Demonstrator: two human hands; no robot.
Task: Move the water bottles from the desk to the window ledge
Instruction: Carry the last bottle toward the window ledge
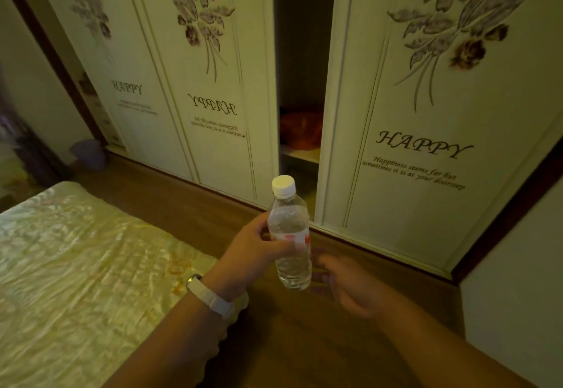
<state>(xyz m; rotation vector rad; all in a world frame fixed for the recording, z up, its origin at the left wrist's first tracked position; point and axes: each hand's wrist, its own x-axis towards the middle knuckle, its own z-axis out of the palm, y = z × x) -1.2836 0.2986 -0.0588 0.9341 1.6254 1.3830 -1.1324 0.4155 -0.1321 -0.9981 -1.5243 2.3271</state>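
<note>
Left hand (pixel 253 253), white band at the wrist, is wrapped around the midsection of one water bottle (pixel 290 235); bottle upright, white cap on, carried in the air in front of the wardrobe (pixel 411 113). Right hand (pixel 350 284) sits just right of the bottle's base, fingers loosely curled and blurred; contact with the bottle cannot be told, and it holds nothing visible. Bed (pixel 76 250) lies left of the bottle. Neither desk nor window ledge is in view. Judgement: bottle is mid-transfer; placing it on the ledge remains, and how many other bottles remain cannot be told.
</note>
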